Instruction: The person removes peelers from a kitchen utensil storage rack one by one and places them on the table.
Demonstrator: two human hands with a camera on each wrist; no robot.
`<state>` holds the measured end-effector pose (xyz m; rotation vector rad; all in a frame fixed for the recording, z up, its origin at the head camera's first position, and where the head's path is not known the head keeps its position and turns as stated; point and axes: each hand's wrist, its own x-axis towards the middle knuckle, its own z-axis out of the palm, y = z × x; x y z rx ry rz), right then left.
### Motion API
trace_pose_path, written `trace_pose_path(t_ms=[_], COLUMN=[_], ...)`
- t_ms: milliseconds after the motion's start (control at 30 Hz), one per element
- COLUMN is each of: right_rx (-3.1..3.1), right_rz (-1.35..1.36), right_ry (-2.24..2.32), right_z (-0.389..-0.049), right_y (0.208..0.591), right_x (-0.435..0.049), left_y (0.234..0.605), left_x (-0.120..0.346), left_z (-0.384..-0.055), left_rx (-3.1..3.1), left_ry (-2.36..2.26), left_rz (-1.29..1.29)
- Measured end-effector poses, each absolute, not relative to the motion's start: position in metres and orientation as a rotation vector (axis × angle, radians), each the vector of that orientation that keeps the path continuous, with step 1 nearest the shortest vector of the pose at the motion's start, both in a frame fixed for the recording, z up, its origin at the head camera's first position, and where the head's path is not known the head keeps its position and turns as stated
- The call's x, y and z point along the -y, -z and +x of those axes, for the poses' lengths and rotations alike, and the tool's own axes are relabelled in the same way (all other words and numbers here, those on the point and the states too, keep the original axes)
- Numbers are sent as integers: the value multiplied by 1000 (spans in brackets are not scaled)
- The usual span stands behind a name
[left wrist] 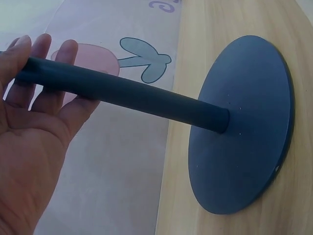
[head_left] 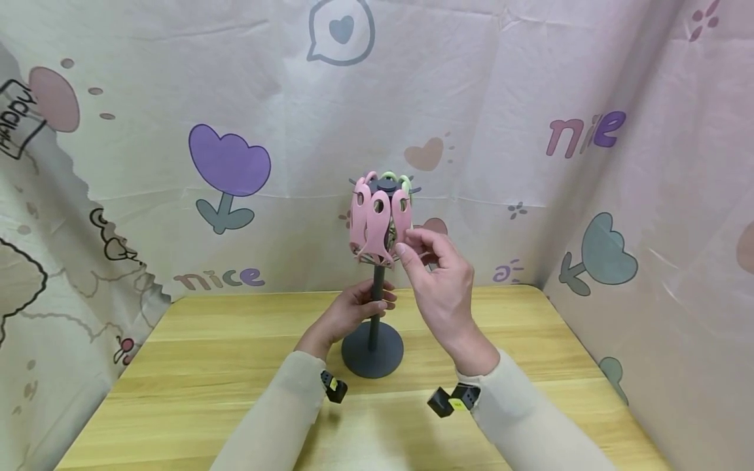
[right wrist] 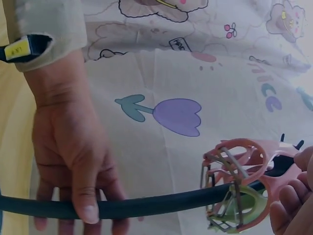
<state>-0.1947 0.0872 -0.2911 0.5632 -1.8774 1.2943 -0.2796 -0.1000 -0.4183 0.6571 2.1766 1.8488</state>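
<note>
With peelers (head_left: 377, 230) hung round its top, the pole (head_left: 379, 278) is gripped lower down by the loosely curled left hand (head_left: 353, 307), seemingly for steadiness, while the right hand (head_left: 443, 282) is held half-curled at a pink peeler (head_left: 402, 217), whether pinching cannot be told.

Place: is looking draped off; home, shop or studio, can't tell.
Table (head_left: 177, 392): is showing a light wood-grain top.
Back cloth (head_left: 471, 78): is hanging behind table, w/ purple tulip print (head_left: 228, 163).
Left cloth (head_left: 65, 229): is hanging L of table, w/ "HAPPY" lettering (head_left: 16, 121).
Right cloth (head_left: 677, 163): is hanging R of table, w/ flower print (head_left: 609, 250).
</note>
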Motion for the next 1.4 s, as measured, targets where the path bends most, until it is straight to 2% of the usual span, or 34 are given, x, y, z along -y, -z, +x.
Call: trace_pose_path(t_ms=[433,1400], right_rx=[1875,1990], right_rz=[455,363], right_ry=[-1288,-1279], right_z=[-208,-211], right_y=[281,280], right_x=[-84,-78], left_y=[418,421], left_x=[100,100], left_z=[-278,-280], left_rx=[-2166,-2147], left_ry=[-1857,-1872], left_rz=[629,633])
